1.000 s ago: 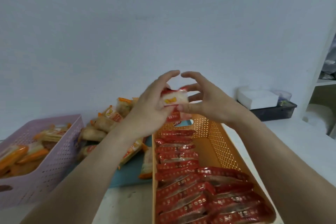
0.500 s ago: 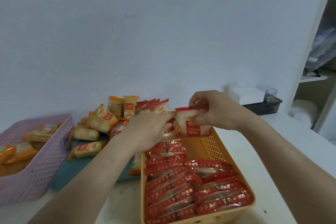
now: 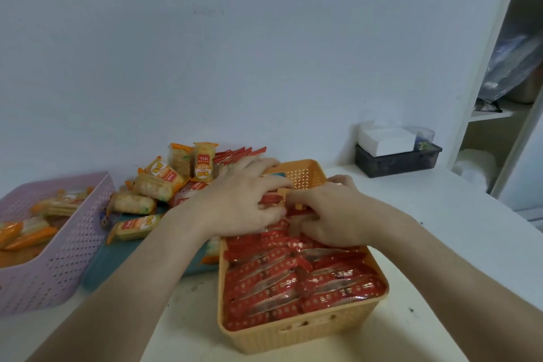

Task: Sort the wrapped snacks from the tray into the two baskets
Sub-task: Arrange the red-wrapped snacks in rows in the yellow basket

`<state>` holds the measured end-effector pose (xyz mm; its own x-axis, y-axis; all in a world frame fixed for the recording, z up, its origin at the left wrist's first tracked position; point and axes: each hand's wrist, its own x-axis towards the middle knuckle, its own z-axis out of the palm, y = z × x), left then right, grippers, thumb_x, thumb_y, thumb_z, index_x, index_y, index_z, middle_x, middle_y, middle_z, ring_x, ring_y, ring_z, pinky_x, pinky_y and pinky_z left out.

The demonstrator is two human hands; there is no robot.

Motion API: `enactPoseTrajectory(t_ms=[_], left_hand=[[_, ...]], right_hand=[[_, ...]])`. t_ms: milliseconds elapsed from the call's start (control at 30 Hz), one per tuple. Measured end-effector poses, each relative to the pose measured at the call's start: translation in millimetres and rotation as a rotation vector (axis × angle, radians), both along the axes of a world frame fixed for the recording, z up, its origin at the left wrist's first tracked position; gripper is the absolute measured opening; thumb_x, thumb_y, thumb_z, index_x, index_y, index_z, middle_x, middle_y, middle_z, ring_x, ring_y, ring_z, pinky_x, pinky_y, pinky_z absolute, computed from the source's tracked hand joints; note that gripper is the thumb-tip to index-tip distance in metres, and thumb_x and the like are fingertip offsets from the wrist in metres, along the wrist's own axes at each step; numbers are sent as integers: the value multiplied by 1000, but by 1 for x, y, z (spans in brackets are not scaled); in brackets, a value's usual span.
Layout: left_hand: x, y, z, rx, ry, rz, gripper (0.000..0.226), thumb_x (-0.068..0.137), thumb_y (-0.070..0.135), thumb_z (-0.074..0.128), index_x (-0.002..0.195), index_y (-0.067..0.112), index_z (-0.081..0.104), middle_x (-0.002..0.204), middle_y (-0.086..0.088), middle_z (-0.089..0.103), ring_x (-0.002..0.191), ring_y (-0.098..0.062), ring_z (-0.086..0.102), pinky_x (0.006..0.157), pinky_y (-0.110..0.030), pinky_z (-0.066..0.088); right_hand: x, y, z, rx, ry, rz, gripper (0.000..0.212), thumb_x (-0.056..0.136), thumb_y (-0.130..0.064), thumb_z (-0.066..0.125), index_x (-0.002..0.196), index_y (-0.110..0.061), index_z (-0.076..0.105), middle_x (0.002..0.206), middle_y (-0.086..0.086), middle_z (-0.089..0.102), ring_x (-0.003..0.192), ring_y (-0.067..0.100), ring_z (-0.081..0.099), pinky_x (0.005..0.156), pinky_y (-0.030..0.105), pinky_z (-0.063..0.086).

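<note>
An orange basket (image 3: 305,335) stands in front of me, packed with rows of red-wrapped snacks (image 3: 293,282). Both my hands are low over its far end. My left hand (image 3: 244,200) lies spread with straight fingers on the snacks there. My right hand (image 3: 332,214) has its fingers curled down on a red-wrapped snack (image 3: 273,200) that lies between the two hands. To the left, a teal tray (image 3: 126,258) carries a pile of orange-wrapped snacks (image 3: 164,182) and some red ones (image 3: 235,153) at its back. A purple basket (image 3: 58,267) at far left holds orange-wrapped snacks.
A dark box (image 3: 396,164) with a white carton on top stands against the wall at the back right. A white shelf unit (image 3: 499,117) rises at the right edge. The white table (image 3: 440,229) runs to the right of the orange basket.
Both hands have come down from chest height into the far end of the orange basket, carrying the red-wrapped snack with them. My view has tilted downward.
</note>
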<state>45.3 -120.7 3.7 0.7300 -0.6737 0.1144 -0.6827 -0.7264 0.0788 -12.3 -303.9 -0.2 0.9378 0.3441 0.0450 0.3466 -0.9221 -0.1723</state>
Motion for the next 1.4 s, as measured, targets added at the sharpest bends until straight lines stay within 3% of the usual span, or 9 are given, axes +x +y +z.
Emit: enactPoseTrajectory(t_ms=[133,300,433,600,867,967,1100,1233,1400], left_hand=[[-23,8,0,-36,56,-48,80,74,74,58,143,40,38,158,16,16,144,-3,4,120,-38,13],[-52,22,2,-233,65,-3,43,63,69,70,97,44,60,108,32,43,108,7,42,93,-26,41],[-67,20,-1,-148,169,-15,39,67,63,73,97,39,69,97,23,54,96,2,50,85,-27,46],[-67,20,-2,-89,161,-43,31,75,56,71,104,43,67,110,27,43,108,6,36,91,-16,34],[-62,23,-3,-62,165,-82,30,80,57,65,106,43,67,127,26,39,120,7,28,103,-24,31],[-58,23,-6,-185,148,-74,54,80,72,44,126,46,55,140,26,38,131,7,25,108,-28,28],[-56,22,-13,-119,60,-97,60,87,71,28,135,42,49,137,26,49,125,7,40,108,-33,35],[-48,24,-12,-324,78,-95,43,93,62,38,124,40,58,119,29,58,111,8,50,94,-24,44],[-4,41,-2,-807,-49,227,25,96,17,56,109,36,65,105,24,66,98,9,58,78,-7,41]], right_hand=[[-7,-8,-7,55,-31,2,26,89,-53,47,111,-41,47,116,-17,61,117,9,53,114,53,9],[-21,-19,17,175,-13,87,37,82,-56,64,115,-42,56,115,-19,53,106,2,49,100,35,34],[-29,-14,8,-27,-17,135,38,86,-48,64,122,-42,57,119,-15,45,113,6,42,98,34,33],[-30,-13,1,-5,23,143,27,94,-36,56,121,-42,58,137,-18,41,126,7,37,107,40,26],[-31,-21,8,117,164,130,9,95,-24,55,98,-32,55,95,-23,57,89,-5,51,90,27,28],[-33,-20,9,268,209,126,27,90,-35,63,107,-37,42,115,-22,55,101,2,61,96,33,39],[-34,-15,3,161,183,145,44,90,-53,56,126,-48,31,129,-20,52,116,0,52,108,35,24],[-27,-14,13,397,145,122,47,83,-62,54,125,-44,49,123,-18,60,117,-3,54,105,32,40],[24,-12,39,743,48,-20,16,94,-31,59,108,-27,66,103,-12,71,96,9,67,84,31,54]])
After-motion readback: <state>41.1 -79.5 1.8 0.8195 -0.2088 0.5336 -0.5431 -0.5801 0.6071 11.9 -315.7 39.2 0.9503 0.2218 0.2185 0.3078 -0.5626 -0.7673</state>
